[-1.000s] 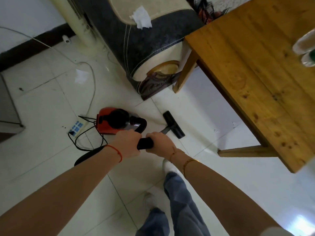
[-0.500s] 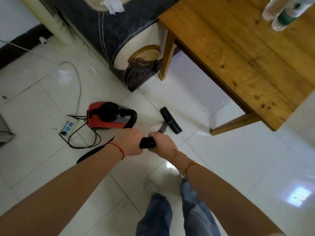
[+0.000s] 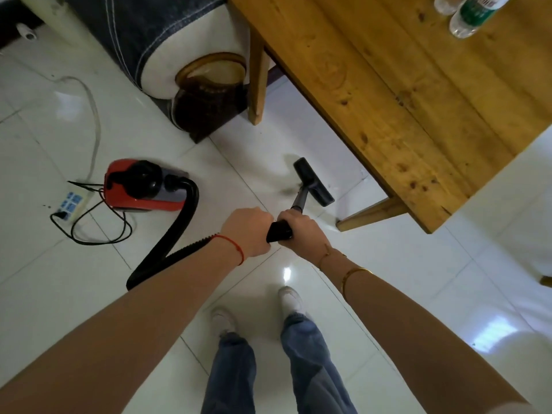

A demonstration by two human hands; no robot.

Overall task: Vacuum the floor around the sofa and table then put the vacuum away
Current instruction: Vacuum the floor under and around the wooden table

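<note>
Centrally, both hands grip the black handle of the vacuum wand (image 3: 279,231): left hand (image 3: 249,233) curled round its near end, a thin red string at the wrist; right hand (image 3: 300,231) wrapped round it just ahead, thin gold bangles on that forearm. From the right hand a slim grey metal tube (image 3: 300,198) runs forward and down to a flat black floor nozzle (image 3: 313,182), which lies on the glossy white floor tiles (image 3: 388,264), just beside the long edge of the light brown wooden table (image 3: 403,100).

Nearest obstacles to the nozzle: a wooden foot rail of the table (image 3: 370,213) to its right, a straight wooden table leg (image 3: 257,85) further off beyond it. Beside that leg stands the end of the sofa (image 3: 155,40), dark blue fabric with white stitching, cream armrest face and a dark carved wooden foot.

Left of the hands, a ribbed black hose (image 3: 176,237) loops across the tiles to the red and black canister vacuum body (image 3: 140,189). Just left of the canister lies a white power strip with blue sockets (image 3: 71,203), a thin black cord (image 3: 98,231) coiled beside it and a pale cable (image 3: 94,115) trailing away.

Two clear plastic bottles (image 3: 466,13) lie on the tabletop's far end. Below the arms: blue jeans, white shoes.
</note>
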